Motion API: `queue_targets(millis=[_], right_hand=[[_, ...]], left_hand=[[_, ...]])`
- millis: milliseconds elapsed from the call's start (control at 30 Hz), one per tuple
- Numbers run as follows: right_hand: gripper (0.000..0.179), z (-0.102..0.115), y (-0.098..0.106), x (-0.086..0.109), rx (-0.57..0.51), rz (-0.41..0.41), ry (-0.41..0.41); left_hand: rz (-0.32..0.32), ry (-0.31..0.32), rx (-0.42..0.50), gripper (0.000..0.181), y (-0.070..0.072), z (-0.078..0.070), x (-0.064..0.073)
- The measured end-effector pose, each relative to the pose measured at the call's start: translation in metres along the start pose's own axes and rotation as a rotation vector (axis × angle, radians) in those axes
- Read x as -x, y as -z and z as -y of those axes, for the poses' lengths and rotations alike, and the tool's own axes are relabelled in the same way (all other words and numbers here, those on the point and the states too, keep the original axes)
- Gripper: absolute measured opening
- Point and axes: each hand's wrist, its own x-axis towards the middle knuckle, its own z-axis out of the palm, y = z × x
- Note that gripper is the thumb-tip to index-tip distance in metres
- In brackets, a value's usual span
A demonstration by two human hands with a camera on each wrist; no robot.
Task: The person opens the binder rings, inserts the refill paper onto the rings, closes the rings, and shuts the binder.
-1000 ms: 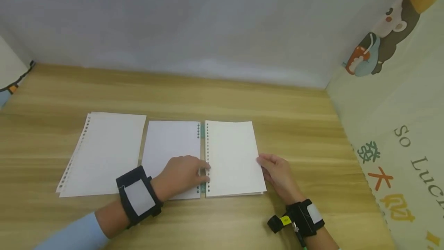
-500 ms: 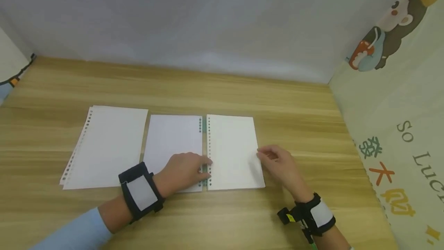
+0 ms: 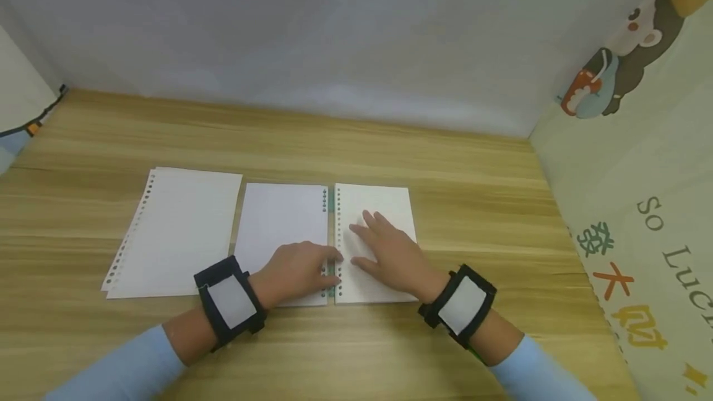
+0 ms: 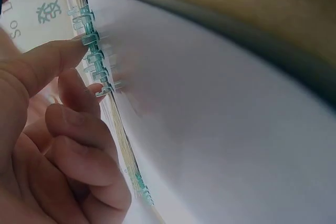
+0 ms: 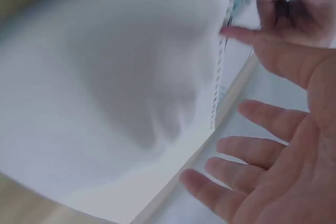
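An open loose-leaf ring binder lies on the table, with green plastic rings [image 4: 90,39] along its middle. White paper [image 3: 281,218] covers its left side, and a stack of punched sheets [image 3: 375,200] its right side, holes toward the rings. My left hand [image 3: 298,271] grips the binder at the rings with thumb and index finger; the other fingers are curled in the left wrist view. Over the right stack, my right hand [image 3: 392,258] is spread with extended fingers [image 5: 262,150]. Its shadow falls on the page; whether it touches the paper I cannot tell.
Left of the binder lies a loose stack of punched sheets [image 3: 181,234], slightly fanned out. The wooden table [image 3: 312,141] meets a pale grey backdrop [image 3: 312,30] behind. A printed cloth [image 3: 629,203] with cartoon figures and lettering stands along the right side.
My right hand has let go of the right stack's outer edge and moved left over the page, fingers spreading. The stack's lower edge looks more even. My left hand stays at the rings.
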Motion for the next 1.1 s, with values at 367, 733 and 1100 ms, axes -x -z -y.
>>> queue_targets(millis=[367,733,1100], right_hand=[[0.070,-0.026,-0.013,-0.074,-0.035,0.087,-0.028],[0.071,-0.033,-0.016,-0.080,-0.065,0.103,-0.042],[0.063,-0.036,0.000,-0.088,-0.106,0.058,-0.038]], left_hand=[[0.016,-0.009,0.061,0.033,-0.013,-0.002,-0.005],[-0.027,0.003,0.020,0.040,-0.020,-0.004,-0.005],[-0.200,0.144,-0.004,0.032,0.009,0.011,0.006]])
